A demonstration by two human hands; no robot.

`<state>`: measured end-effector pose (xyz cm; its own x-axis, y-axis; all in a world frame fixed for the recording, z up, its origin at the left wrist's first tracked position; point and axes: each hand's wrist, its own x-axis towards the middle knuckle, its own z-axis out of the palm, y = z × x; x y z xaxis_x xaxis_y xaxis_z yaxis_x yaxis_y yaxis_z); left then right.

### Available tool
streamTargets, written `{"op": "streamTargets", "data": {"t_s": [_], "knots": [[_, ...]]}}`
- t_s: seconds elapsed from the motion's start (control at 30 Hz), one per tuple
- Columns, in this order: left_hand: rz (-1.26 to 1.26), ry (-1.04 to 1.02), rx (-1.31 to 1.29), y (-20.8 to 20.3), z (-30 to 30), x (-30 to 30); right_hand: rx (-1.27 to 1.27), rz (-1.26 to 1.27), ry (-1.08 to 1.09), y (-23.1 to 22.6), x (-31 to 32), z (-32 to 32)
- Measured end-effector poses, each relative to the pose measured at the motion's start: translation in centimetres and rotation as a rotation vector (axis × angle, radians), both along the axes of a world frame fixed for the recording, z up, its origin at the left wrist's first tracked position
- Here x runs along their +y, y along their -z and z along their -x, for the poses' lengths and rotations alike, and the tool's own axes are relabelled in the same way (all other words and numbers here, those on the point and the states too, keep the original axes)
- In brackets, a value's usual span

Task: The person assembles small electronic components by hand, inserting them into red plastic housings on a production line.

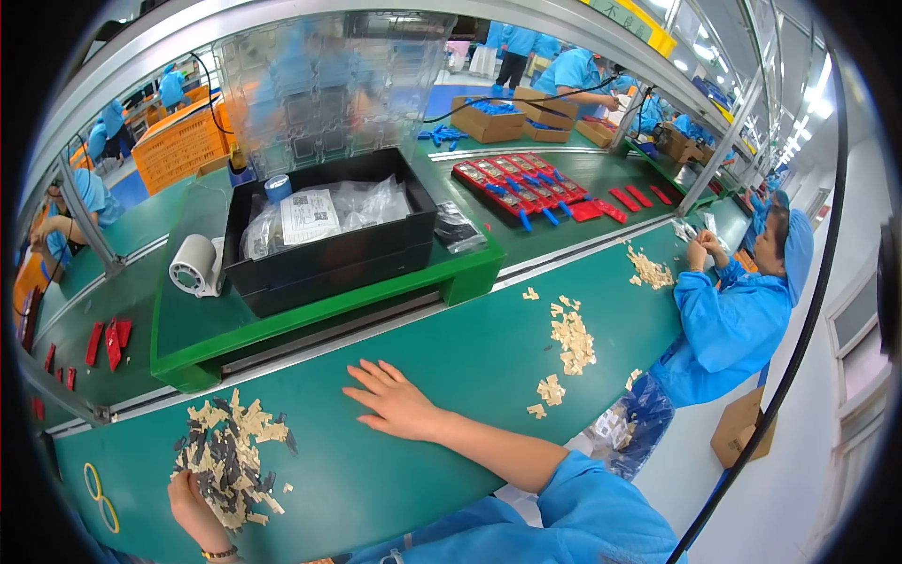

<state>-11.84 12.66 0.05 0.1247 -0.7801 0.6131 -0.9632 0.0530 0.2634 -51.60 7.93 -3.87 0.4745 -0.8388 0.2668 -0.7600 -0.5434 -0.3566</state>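
My right hand [396,406] lies flat on the green work surface [376,498], palm down with its fingers spread and nothing held. To its left is a loose pile of small cream and dark grey flat pieces [230,456]. My left hand [194,512] is at the near left edge of that pile, its fingers bent and close together against the pieces. Whatever lies between those fingertips is hidden. Two thin yellow rings [94,481] lie on the surface left of the pile.
Behind stands a green raised shelf [376,305] with a black tray [329,273] of plastic bags and a small white fan [195,266]. More cream pieces [571,340] lie to the right, near a co-worker in blue [733,310]. Red trays [521,188] sit on the far line.
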Motion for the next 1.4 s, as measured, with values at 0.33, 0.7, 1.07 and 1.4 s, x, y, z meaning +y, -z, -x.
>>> {"op": "streamTargets", "data": {"t_s": [0.33, 0.7, 1.07, 1.4], "knots": [[-0.099, 0.736, 0.452, -2.3, 17.8, -2.6, -1.196, -0.896, -0.173, -0.8, -1.1, -3.4], [-0.244, 0.847, 0.626, 0.7, 18.6, -2.8, -1.313, -0.917, -0.163, -1.1, 0.2, -2.9], [-0.752, 0.682, 1.278, -0.1, 19.3, -2.9, -1.159, -0.303, -0.027, -3.0, 1.9, -3.1], [-0.386, 0.731, 0.742, 0.3, 19.7, -2.5, -0.916, -0.246, -0.057, -2.5, 1.9, -2.4]]}}
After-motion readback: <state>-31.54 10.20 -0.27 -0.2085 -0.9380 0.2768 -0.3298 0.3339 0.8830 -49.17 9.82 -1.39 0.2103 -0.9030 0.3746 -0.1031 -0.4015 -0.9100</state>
